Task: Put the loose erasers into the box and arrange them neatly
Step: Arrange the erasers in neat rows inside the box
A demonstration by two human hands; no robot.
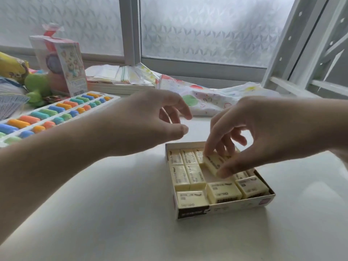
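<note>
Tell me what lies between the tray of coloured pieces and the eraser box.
In the head view, only bare white table and the left hand with its forearm, hovering above it, lie between the tray and the box.

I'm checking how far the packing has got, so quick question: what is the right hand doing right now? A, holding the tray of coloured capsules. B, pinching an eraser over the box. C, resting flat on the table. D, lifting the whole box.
B: the right hand pinches a tilted eraser between thumb and fingertips above the box, while the left hand hovers open, holding nothing.
</note>
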